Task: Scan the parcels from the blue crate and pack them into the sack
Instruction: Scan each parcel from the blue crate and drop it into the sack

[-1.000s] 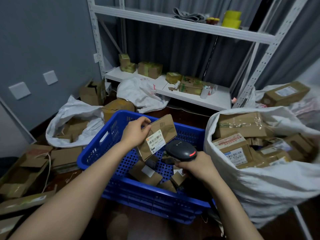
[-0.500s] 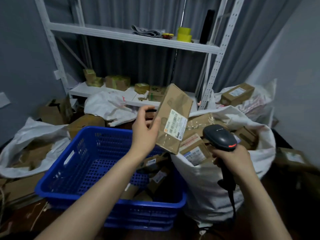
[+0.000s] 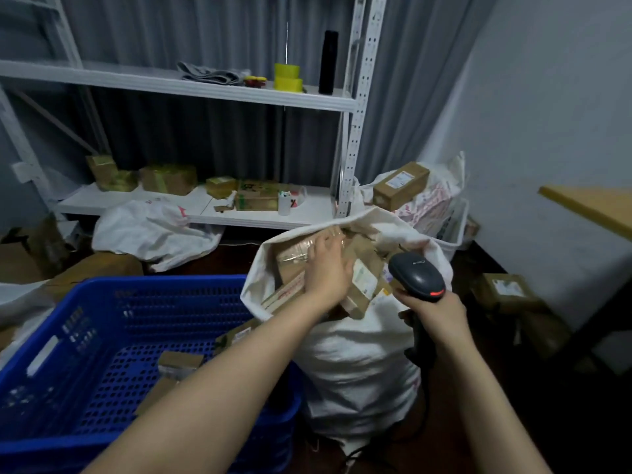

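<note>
Left hand [image 3: 326, 268] lies flat on parcel [image 3: 364, 282] inside sack [image 3: 359, 371].

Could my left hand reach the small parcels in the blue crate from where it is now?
Probably yes. The left hand rests on packed parcels in the sack mouth, right beside the blue crate. The crate is open-topped, nothing covers the small parcels on its floor, and the forearm crosses its corner.

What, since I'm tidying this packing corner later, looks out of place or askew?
The sack is stuffed to its rim, with a labelled parcel lying tilted at the mouth. A box sits on the floor at far right, and a white bag slumps against the lower shelf.
</note>
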